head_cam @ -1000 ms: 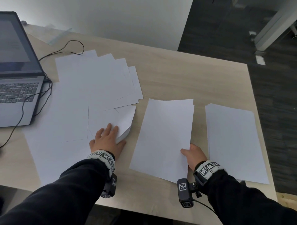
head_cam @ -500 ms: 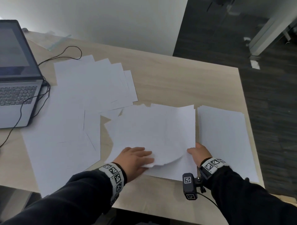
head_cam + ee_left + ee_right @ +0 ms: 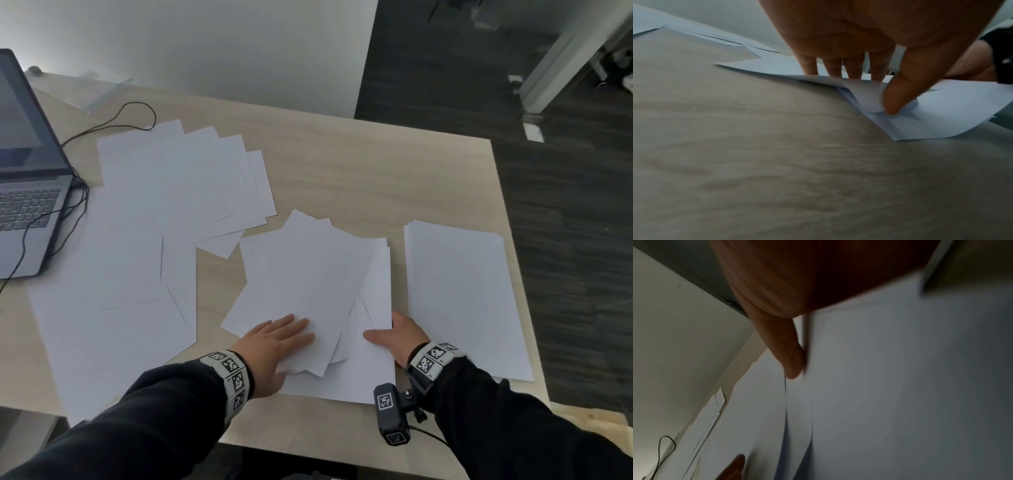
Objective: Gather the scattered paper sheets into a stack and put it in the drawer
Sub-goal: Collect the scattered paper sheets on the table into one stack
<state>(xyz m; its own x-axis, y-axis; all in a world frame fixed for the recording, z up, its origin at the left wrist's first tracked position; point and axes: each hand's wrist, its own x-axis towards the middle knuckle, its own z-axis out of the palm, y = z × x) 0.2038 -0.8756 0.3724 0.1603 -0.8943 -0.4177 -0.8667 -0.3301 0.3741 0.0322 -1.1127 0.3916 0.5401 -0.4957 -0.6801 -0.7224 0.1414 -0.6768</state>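
White paper sheets lie on a light wooden table (image 3: 359, 164). A loose spread of sheets (image 3: 171, 178) covers the left half. In the middle lies a stack (image 3: 349, 383), and a fanned handful of sheets (image 3: 308, 274) rests askew on top of it. My left hand (image 3: 291, 339) holds that handful at its near edge, fingers on top and thumb under the curled corner (image 3: 869, 97). My right hand (image 3: 394, 335) grips the middle stack's near right corner, thumb (image 3: 789, 353) pressed on top. A third, neater stack (image 3: 459, 291) lies at the right. No drawer is in view.
An open grey laptop (image 3: 24, 212) sits at the left edge, with a black cable (image 3: 113, 120) looping behind the spread sheets. The table's right edge runs just past the right stack, above dark floor (image 3: 565, 205). A white wall stands behind the table.
My left hand picked up a handful of sheets from the left spread and carried it right onto the middle stack. My right hand kept hold of that stack's corner.
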